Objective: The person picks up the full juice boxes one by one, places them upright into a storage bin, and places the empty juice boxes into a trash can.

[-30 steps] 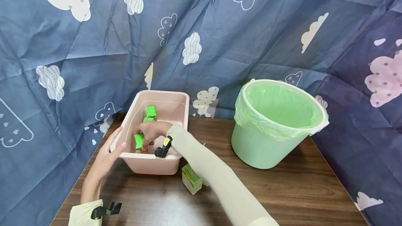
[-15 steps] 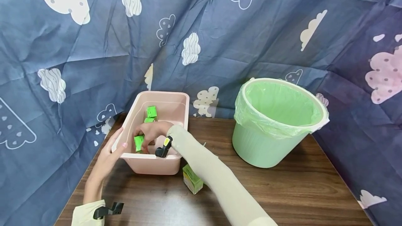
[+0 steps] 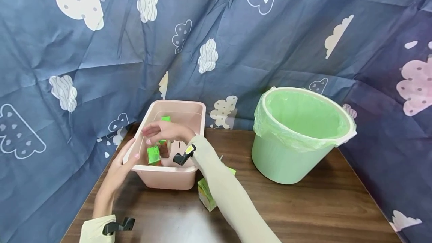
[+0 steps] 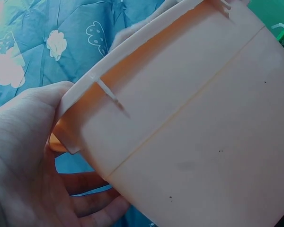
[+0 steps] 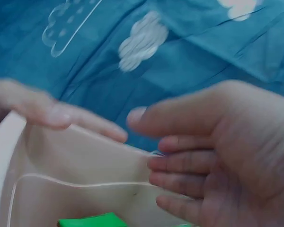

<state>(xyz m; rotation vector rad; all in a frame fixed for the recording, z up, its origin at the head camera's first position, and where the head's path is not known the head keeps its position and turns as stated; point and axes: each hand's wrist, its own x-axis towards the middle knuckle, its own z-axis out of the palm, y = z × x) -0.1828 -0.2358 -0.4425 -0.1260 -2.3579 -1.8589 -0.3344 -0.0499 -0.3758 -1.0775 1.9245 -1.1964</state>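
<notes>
My left hand (image 3: pixel 116 171) grips the pink plastic bin (image 3: pixel 165 180) at its near left corner. In the left wrist view, the thumb lies by the rim and the other fingers reach round the outer wall. Above the bin's inside hovers my right hand (image 3: pixel 165 130), its fingers fairly straight and nothing in them. Below it stand small green-topped cartons: one (image 3: pixel 153 155) near the front wall, another (image 3: pixel 164 148) partly under the hand, and a third (image 3: pixel 165 118) farther back. The right wrist view shows one green carton top (image 5: pixel 92 221) beneath the hand.
On the wooden table (image 3: pixel 162 213), right of the bin, a green carton (image 3: pixel 206 195) is partly covered by the right sleeve. A pale straw-like stick (image 3: pixel 221 157) shows behind that sleeve. Farther right stands a green bucket (image 3: pixel 280 160) with a bag liner. Blue cloud-patterned cloth (image 3: pixel 189 85) hangs behind.
My right hand has let go of the front carton and risen from it. That carton now stands in the bin. The left hand keeps its grip on the corner.
</notes>
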